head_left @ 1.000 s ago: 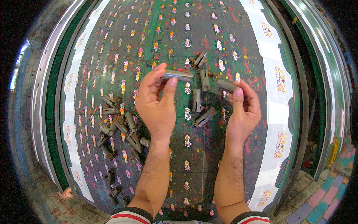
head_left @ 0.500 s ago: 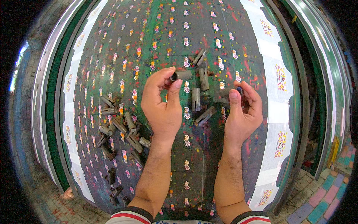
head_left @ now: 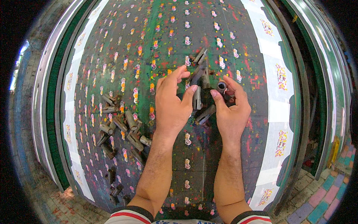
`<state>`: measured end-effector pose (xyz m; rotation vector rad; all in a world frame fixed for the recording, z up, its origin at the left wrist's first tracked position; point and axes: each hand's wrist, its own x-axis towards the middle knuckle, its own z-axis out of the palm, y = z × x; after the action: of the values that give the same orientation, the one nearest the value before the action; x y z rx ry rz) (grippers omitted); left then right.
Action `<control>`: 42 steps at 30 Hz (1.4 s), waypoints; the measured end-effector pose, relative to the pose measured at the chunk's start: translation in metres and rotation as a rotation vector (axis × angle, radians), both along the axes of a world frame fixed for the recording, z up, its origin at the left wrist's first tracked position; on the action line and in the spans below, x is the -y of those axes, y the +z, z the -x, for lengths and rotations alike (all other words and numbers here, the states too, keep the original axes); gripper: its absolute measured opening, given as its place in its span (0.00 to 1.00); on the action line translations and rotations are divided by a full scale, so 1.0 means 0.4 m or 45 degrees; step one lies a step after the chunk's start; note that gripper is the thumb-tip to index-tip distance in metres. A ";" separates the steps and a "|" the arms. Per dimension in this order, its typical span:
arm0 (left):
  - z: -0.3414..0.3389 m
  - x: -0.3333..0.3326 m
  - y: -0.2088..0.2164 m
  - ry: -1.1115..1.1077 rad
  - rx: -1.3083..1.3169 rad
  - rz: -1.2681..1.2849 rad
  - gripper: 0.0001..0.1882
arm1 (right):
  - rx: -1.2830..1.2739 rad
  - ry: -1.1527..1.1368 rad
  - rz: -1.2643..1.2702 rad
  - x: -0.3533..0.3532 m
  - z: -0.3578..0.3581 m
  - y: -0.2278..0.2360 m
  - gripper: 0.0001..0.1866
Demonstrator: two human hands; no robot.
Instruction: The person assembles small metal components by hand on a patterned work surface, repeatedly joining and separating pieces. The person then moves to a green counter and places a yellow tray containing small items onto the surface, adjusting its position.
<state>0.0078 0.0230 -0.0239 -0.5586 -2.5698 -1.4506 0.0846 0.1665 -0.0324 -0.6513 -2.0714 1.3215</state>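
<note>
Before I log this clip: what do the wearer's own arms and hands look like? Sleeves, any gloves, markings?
Left hand and right hand are both bare: no gloves, rings or watch visible. Forearms uncovered, no cables or markings seen. The left sleeve and right sleeve are short and whitish, with black edging and a red stripe.

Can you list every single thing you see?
Left tubes: about fifteen, grey, scattered left
Middle tubes: about five, grey, at centre
Held tube: one, grey, right of centre
Table: one, dark, green and red, beneath
Small pictures: many, pink and orange, across table
Strips: two, white, along the sides
Rails: several, silver, outer edges
Bricks: many, pink and blue, lower right
Striped sleeves: two, white, bottom
Forearms: two, bare, bottom
Left hand: one, bare, open, by middle tubes
Right hand: one, bare, gripping the held tube
</note>
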 end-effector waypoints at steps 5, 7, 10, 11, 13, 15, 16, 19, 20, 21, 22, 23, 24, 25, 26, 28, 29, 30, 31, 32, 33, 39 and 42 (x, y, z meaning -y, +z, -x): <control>0.007 0.004 -0.023 -0.064 -0.031 0.124 0.31 | 0.104 0.039 -0.076 -0.005 0.000 -0.019 0.31; 0.008 0.008 -0.019 -0.108 -0.054 0.190 0.31 | 0.096 0.039 -0.089 -0.004 0.000 -0.011 0.31; 0.003 0.006 -0.031 -0.139 -0.157 0.285 0.30 | 0.036 0.034 -0.034 -0.002 0.003 -0.002 0.31; 0.001 0.003 -0.036 -0.143 -0.203 0.317 0.30 | 0.027 0.030 -0.007 -0.001 0.003 -0.001 0.31; -0.009 -0.006 -0.033 -0.210 -0.163 0.332 0.29 | -0.046 0.031 0.063 -0.001 0.006 -0.007 0.31; -0.013 -0.008 -0.031 -0.238 -0.138 0.340 0.28 | -0.178 0.044 0.155 0.001 0.016 -0.028 0.30; -0.013 -0.008 -0.031 -0.233 -0.134 0.341 0.27 | -0.174 0.049 0.126 0.000 0.015 -0.029 0.29; -0.009 -0.001 -0.027 -0.235 -0.119 0.357 0.27 | -0.170 0.057 0.074 -0.002 0.011 -0.031 0.27; -0.008 0.002 -0.024 -0.238 -0.114 0.364 0.26 | -0.173 0.051 0.079 -0.002 0.011 -0.034 0.26; -0.008 0.001 -0.023 -0.226 -0.125 0.344 0.25 | -0.175 0.045 0.083 -0.003 0.010 -0.036 0.25; -0.008 0.000 -0.021 -0.213 -0.137 0.324 0.24 | -0.157 0.036 0.098 -0.004 0.008 -0.036 0.24; -0.008 0.000 -0.021 -0.201 -0.148 0.305 0.23 | -0.140 0.027 0.114 -0.005 0.006 -0.037 0.23; -0.006 0.002 -0.023 -0.174 -0.112 0.308 0.22 | -0.122 0.015 0.128 -0.006 0.004 -0.036 0.21; -0.004 0.005 -0.027 -0.147 -0.077 0.312 0.21 | -0.121 0.003 0.130 -0.006 0.003 -0.034 0.20; -0.002 0.007 -0.029 -0.120 -0.041 0.315 0.20 | -0.120 -0.010 0.132 -0.007 0.002 -0.030 0.19; -0.001 0.005 -0.026 -0.060 -0.021 0.258 0.19 | -0.131 -0.040 0.197 -0.008 0.000 -0.029 0.17; 0.000 0.004 -0.024 -0.030 -0.011 0.230 0.18 | -0.143 -0.057 0.261 -0.008 -0.001 -0.029 0.16; -0.001 0.004 -0.020 -0.026 -0.079 0.257 0.18 | -0.156 -0.071 0.325 -0.007 -0.001 -0.028 0.16; -0.003 0.003 -0.015 -0.023 -0.147 0.283 0.19 | -0.143 -0.076 0.352 -0.008 -0.002 -0.023 0.15; -0.004 0.002 -0.011 -0.019 -0.215 0.310 0.19 | -0.130 -0.081 0.379 -0.010 -0.004 -0.014 0.15; -0.006 -0.003 -0.007 -0.075 -0.293 0.347 0.19 | -0.117 -0.086 0.406 -0.010 -0.004 -0.008 0.15; -0.029 -0.035 -0.024 -0.205 -0.385 0.471 0.21 | -0.180 -0.113 0.433 -0.009 -0.002 -0.014 0.13; -0.013 -0.022 -0.014 -0.116 -0.269 0.420 0.23 | -0.175 -0.164 0.435 -0.017 -0.004 -0.006 0.12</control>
<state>0.0128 0.0316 -0.0293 -0.8320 -2.6518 -0.9318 0.0863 0.1733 -0.0350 -0.7999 -1.6803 1.6120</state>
